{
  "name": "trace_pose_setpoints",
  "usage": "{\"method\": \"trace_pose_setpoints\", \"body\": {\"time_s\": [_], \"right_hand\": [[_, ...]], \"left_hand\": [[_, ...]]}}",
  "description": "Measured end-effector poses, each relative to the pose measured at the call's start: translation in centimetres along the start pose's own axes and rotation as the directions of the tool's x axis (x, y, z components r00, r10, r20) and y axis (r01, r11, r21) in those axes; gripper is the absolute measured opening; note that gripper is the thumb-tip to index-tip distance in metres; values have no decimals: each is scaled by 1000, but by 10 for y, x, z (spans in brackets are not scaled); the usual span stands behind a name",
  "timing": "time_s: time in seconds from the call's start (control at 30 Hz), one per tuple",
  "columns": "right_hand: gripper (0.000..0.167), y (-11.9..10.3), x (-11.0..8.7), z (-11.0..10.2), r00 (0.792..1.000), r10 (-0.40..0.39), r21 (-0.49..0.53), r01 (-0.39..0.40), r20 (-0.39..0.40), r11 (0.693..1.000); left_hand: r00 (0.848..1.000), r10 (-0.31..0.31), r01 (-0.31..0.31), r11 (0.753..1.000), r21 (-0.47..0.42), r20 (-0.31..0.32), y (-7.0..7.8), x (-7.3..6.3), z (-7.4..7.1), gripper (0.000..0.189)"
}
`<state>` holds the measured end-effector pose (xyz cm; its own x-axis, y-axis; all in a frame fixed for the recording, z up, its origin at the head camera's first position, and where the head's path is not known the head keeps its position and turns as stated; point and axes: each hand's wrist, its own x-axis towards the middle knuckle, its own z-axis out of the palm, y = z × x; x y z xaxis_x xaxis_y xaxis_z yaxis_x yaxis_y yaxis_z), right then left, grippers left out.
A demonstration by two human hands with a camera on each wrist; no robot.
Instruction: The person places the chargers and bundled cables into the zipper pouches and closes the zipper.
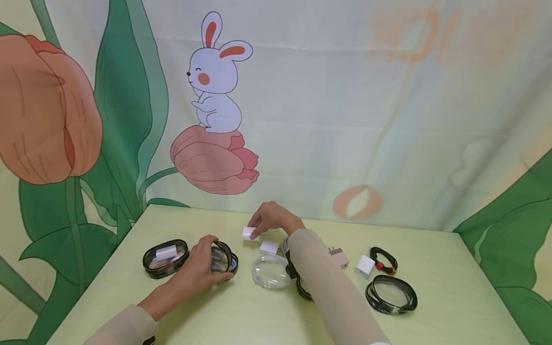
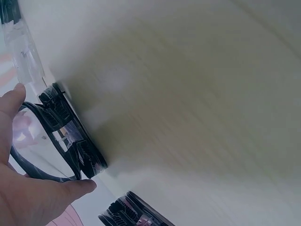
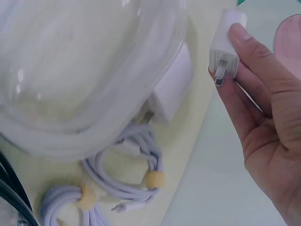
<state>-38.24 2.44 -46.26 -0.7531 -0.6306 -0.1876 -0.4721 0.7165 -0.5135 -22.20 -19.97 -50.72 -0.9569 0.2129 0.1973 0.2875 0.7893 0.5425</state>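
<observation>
As left fingers (image 1: 209,238) clasp a case (image 2: 70,134), right fingers (image 3: 233,103) pinch a presumably light, rigid charger (image 1: 247,233) low-centre, sensibly by its sides.

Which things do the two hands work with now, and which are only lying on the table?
In work now:
left hand, holding: black-rimmed case
right hand, pinching: white charger

Lying on the table:
pink charger
clear case
grey cables
black cable with red tie
leftmost case
rightmost case
loose white chargers

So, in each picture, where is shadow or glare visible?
Head view: soft shadows on the table; left wrist view: dim shadow beside the black-rimmed container, with a faint glare spot; right wrist view: small glints on the clear container.
</observation>
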Motion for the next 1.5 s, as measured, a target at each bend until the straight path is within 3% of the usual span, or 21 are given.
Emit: {"method": "trace_pose_setpoints", "body": {"time_s": [0.13,0.67,0.93,1.27,1.5], "right_hand": [[31,-7,-5,0,999,37,14,-37,-32,999],[28,-27,-20,12,998,16,81,-12,-58,997],[29,-38,-21,26,997,23,27,-21,-71,999],[19,-50,-19,47,995,-48,139,59,-84,988],[10,-52,-11,60,993,-74,105,84,-89,991]], "left_hand": [[1000,2,-2,1000,1,8,1,1,0,96],[1000,-20,20,1000,6,24,2,1,-1,96],[999,3,-3,1000,9,36,1,2,-2,96],[999,4,-4,1000,1,41,0,0,-5,94],[999,16,-16,1000,-2,33,-3,0,-5,93]]}}
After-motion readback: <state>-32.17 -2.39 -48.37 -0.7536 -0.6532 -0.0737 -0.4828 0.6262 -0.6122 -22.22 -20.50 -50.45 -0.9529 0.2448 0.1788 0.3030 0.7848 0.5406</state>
